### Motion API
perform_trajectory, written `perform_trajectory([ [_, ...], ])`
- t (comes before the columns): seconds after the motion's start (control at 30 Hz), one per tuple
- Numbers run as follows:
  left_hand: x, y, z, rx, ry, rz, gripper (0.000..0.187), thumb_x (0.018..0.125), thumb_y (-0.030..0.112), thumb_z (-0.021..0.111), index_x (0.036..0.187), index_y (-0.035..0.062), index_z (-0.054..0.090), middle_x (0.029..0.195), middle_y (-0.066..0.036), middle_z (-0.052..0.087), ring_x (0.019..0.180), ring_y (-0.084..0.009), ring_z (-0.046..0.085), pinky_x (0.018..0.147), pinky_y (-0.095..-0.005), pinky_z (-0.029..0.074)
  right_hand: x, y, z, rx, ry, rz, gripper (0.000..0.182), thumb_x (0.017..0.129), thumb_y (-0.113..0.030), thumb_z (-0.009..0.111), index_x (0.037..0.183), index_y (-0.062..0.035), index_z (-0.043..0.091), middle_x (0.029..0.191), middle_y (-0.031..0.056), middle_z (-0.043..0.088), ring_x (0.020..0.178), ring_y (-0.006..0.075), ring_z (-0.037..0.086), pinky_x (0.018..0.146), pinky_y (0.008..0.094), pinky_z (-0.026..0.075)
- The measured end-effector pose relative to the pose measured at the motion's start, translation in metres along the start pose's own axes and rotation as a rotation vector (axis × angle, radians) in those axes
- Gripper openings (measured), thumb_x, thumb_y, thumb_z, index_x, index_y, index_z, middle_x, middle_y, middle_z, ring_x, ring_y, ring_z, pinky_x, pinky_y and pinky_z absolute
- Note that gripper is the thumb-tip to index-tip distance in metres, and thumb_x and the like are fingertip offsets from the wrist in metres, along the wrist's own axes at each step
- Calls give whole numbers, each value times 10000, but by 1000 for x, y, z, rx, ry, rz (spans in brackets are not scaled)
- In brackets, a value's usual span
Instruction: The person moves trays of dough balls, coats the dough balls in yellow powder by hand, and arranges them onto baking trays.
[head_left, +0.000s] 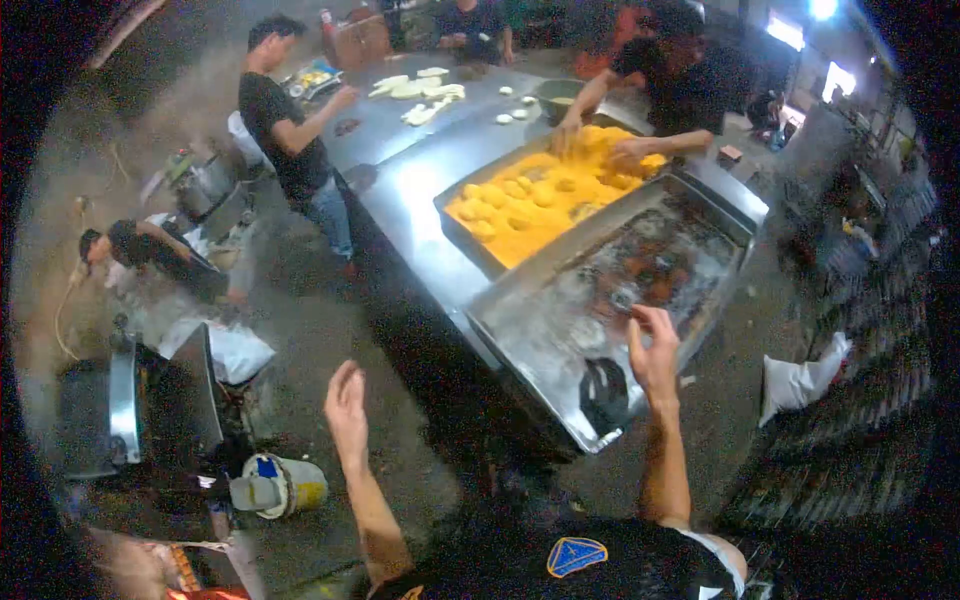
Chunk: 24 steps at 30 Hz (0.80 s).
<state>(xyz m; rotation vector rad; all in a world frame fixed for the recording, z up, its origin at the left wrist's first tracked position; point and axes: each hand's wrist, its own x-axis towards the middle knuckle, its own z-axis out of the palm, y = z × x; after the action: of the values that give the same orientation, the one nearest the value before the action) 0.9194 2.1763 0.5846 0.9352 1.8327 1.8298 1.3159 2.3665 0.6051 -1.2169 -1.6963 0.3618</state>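
My left hand (347, 408) is raised over the floor, left of the metal table (410, 190). Its fingers are stretched out and it holds nothing. Above the near part of a shallow metal tray (545, 310) is my right hand (655, 355), its fingers bent and apart from the thumb, with nothing seen in it. Whitish residue and dark brown patches mark the tray's bottom, and a dark shape, possibly a shadow, lies by my wrist. Beyond it stands another tray (470, 245) of yellow crumbs (525, 225) with rounded, coated lumps (490, 195).
Across the yellow tray, a co-worker's hands (572, 135) reach into the crumbs. Pale dough pieces (420, 90) and a green bowl (560, 95) are farther back. A person (290, 120) stands at the table's left side. A bucket (300, 487) and a white sack (800, 380) are on the floor.
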Motion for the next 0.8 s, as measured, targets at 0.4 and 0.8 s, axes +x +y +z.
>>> perform_trajectory([
  [0.4, 319, -65, 253, 628, -677, 444, 288, 851, 310, 640, 1009, 81, 717, 1169, -166, 614, 1156, -330, 514, 1082, -506, 270, 158, -33, 143, -87, -398, -155, 243, 819, -69, 607, 1056, -44, 651, 917, 158, 634, 898, 314, 611, 835, 377, 487],
  [0.8, 402, -105, 339, 766, -1151, 420, 455, 649, 363, 745, 1019, 128, 626, 1016, -135, 667, 1066, -323, 583, 1038, -670, 175, 266, 127, 384, -726, -538, 103, 405, 774, -316, 659, 1085, -57, 660, 672, 174, 654, 659, 408, 619, 641, 492, 490],
])
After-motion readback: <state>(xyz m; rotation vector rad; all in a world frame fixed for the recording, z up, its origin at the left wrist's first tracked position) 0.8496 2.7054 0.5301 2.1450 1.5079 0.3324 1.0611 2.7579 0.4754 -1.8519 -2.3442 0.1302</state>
